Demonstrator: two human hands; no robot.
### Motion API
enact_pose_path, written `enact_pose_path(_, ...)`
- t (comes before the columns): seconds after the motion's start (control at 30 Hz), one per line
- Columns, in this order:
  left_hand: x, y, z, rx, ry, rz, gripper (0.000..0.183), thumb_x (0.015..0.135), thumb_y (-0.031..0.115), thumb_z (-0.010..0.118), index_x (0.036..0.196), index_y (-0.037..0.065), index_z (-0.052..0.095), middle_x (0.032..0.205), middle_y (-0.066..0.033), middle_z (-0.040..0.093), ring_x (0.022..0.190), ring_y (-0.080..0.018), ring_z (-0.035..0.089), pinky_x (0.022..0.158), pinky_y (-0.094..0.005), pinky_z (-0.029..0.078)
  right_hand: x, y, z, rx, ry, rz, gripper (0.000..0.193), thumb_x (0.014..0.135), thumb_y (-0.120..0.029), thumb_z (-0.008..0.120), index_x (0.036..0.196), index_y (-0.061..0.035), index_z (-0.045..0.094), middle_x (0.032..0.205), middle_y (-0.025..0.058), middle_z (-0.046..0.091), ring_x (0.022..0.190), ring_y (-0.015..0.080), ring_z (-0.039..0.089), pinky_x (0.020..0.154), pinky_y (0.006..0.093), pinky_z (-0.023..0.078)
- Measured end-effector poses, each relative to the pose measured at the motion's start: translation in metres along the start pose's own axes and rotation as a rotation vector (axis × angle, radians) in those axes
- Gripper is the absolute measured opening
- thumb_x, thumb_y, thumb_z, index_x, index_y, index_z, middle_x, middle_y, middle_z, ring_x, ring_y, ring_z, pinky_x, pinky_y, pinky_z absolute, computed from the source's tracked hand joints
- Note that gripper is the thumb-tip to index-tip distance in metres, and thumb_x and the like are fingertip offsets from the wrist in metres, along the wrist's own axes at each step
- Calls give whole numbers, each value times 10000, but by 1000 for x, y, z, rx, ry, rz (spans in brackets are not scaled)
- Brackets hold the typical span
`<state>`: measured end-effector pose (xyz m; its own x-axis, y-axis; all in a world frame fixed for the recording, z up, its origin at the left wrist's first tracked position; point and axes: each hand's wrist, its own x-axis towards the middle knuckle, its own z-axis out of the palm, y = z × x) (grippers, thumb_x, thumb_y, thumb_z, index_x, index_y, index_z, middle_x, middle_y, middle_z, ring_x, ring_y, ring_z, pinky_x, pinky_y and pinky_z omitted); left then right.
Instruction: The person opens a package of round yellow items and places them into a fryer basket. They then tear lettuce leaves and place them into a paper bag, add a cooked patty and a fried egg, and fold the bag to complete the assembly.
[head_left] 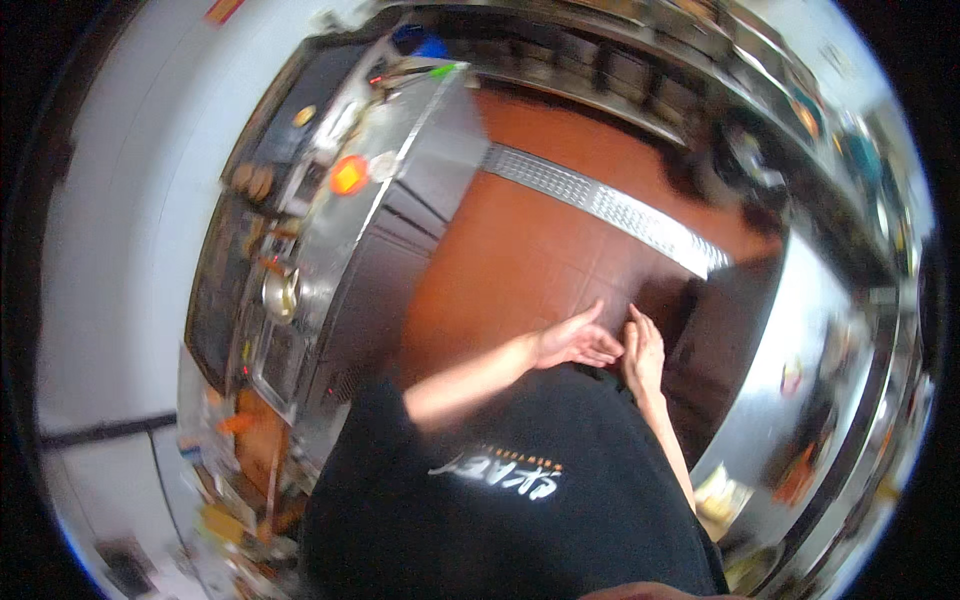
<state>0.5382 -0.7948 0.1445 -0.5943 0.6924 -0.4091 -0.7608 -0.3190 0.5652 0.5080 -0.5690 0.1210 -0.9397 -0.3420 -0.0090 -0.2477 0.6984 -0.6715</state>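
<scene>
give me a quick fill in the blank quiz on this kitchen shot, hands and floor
1. The left hand and right hand meet in front of the person's ____ shirt.
2. Both hands hold ____.
3. The tiled floor is reddish-____.
4. A ____ drain grate crosses that floor.

Missing words: black; nothing; brown; metal

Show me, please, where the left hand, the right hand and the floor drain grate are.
left hand [575, 343]: head view, on the palm.
right hand [645, 350]: head view, on its back.
drain grate [610, 205]: head view, on the middle of the metal strip.
</scene>
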Motion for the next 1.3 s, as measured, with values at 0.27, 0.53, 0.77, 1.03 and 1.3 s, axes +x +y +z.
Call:
enact_pose_path(0.27, -139, -44, -103, -471, 1018, 599, 543, 1114, 455, 439, 1373, 3, 595, 1403, -164, 647, 1254, -290, 642, 1030, -422, 525, 238, -135, 153, 183, -497, -213, 421, 1049, -324, 631, 1271, 33, 636, 1145, 246, 719, 1014, 381, 713, 905, 446, 554)
enact_pose_path(0.53, -150, -78, -217, -705, 1710, 590, 387, 1052, 376, 605, 1106, 6, 708, 1040, -103, 744, 894, -194, 672, 770, -329, 528, 458, -433, 425, 294, -623, -470, 566, 998, -507, 657, 1226, 10, 627, 1110, 258, 728, 1109, 444, 687, 938, 479, 543)
enact_pose_path(0.77, -105, -50, -182, -639, 2104, 261, 340, 1027, 289, 652, 1060, -43, 716, 954, -122, 762, 889, -210, 701, 828, -357, 560, 494, -613, 553, -70, -799, -592, 685, 923, -437, 759, 1317, 10, 420, 1140, 296, 704, 1069, 444, 704, 913, 514, 568)
enact_pose_path(1.03, -65, -8, -186, -961, 2077, 196, 335, 992, 282, 600, 1061, -19, 729, 975, -195, 746, 892, -270, 704, 815, -423, 548, 549, -563, 544, 294, -776, -475, 476, 1008, -300, 651, 1388, -26, 564, 1086, 244, 733, 978, 375, 732, 854, 460, 568)
enact_pose_path(1.3, -67, 3, -218, -739, 1985, 83, 332, 995, 314, 631, 1096, 16, 736, 1036, -196, 751, 979, -344, 719, 847, -452, 563, 721, -482, 495, 312, -933, -198, 398, 1002, -390, 699, 1073, -6, 778, 677, 13, 614, 611, 70, 526, 533, 281, 388)
